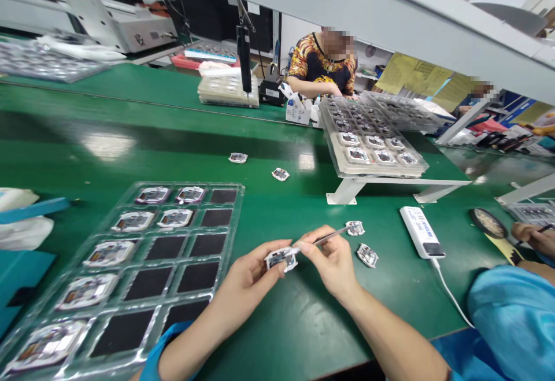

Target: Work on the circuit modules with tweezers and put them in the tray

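bright light, white glare on the green tabletop [269, 213] beyond the clear tray [237, 210], a smaller patch to its right, a dark band behind it, glints along its rims, wide-angle stretch at its near corner, soft background blur far beyond it

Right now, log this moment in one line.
left hand: holds part | right hand: holds metal tool, near part | tray: left, partly filled | loose parts: on table

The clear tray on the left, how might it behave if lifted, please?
The tray probably flexes, as it looks thin-walled. It may dip leftward, where more white parts sit. Those could spill if tilted, since no cover shows.
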The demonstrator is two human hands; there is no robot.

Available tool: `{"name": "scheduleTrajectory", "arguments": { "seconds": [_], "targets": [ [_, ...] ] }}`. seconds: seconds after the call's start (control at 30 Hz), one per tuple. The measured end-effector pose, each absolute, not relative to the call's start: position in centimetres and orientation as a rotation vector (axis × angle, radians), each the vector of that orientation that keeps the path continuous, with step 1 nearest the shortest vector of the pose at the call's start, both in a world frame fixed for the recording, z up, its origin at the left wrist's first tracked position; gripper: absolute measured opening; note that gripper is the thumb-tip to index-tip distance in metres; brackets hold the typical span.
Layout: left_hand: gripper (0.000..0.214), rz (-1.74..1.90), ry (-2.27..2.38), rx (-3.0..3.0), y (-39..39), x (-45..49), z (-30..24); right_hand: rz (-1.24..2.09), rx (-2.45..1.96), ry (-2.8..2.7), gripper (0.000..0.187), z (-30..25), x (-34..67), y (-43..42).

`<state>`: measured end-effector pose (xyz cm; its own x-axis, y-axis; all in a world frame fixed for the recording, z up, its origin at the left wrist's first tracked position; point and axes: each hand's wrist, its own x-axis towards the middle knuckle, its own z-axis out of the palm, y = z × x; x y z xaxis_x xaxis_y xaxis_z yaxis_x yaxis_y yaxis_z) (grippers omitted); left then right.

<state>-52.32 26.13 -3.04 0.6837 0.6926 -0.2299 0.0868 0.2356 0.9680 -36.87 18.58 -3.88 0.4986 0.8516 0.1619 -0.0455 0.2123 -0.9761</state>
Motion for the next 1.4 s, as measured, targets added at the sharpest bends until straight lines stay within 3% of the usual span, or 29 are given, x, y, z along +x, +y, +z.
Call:
{"name": "scheduleTrajectory", "arguments": {
  "seconds": [0.43,1.4],
  "targets": [
    [0.036,0.575,0.835,1.313,25.8,-51.8,-3.7,0.624,-1.341,-0.859,0.011,-4.2,-37.8,18.4],
    [0.037,0.553,0.806,1.287,25.7,-52.0,-3.1,0.59,-1.17,-0.883,0.008,-4.3,-37.8,18.3]
  ]
}}
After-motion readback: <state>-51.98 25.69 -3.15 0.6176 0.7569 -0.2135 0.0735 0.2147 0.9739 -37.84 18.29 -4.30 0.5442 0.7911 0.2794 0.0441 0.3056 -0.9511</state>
